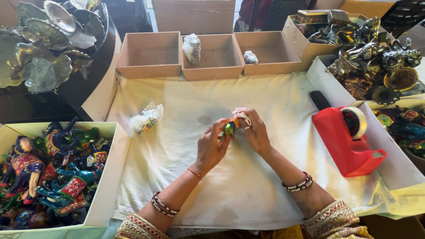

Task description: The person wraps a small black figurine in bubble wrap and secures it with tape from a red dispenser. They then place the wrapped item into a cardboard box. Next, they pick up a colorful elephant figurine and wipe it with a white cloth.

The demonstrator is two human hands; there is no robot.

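The small painted figurine [231, 126] sits between both hands above the middle of the white cloth [186, 177] covering the tabletop. The left hand [211, 148] pinches its near side with thumb and fingertips; the right hand [255, 132] closes on its far side, fingers curled over a scrap of white wrapping [241, 113] at its top. The figurine is glossy, with green, orange and yellow paint; its shape is mostly hidden by the fingers.

Counts:
- 3 shallow brown trays [150, 68] line the far edge; 1 wrapped bundle [192, 48] lies in the middle tray, 1 smaller bundle [250, 57] in the right tray.
- 1 crumpled plastic wrapper [147, 117] lies left of the hands.
- 1 red tape dispenser [349, 141] stands near the right edge.
- 1 white box [110, 177] of painted figures occupies the near left corner.
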